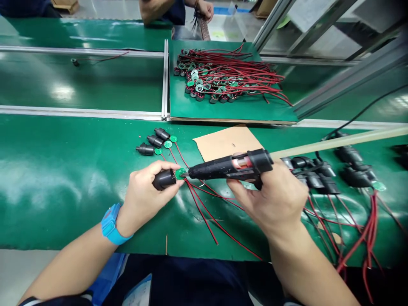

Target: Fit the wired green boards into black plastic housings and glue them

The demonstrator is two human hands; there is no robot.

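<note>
My left hand (145,193) is closed round a small black plug part (164,179) with a round green circuit board (180,173) at its end and red wires trailing toward me. My right hand (270,196) grips a black hot glue gun (234,166) whose nozzle tip touches the green board. A pale glue stick (338,143) sticks out of the gun's back to the right. Three finished black parts with green boards (156,141) lie just beyond my left hand.
A brown cardboard piece (226,142) lies behind the gun. Several black parts with red wires (321,176) are heaped at the right. A green board with a pile of red-wired parts (223,76) sits further back. Another person's arm (156,10) rests at the far edge.
</note>
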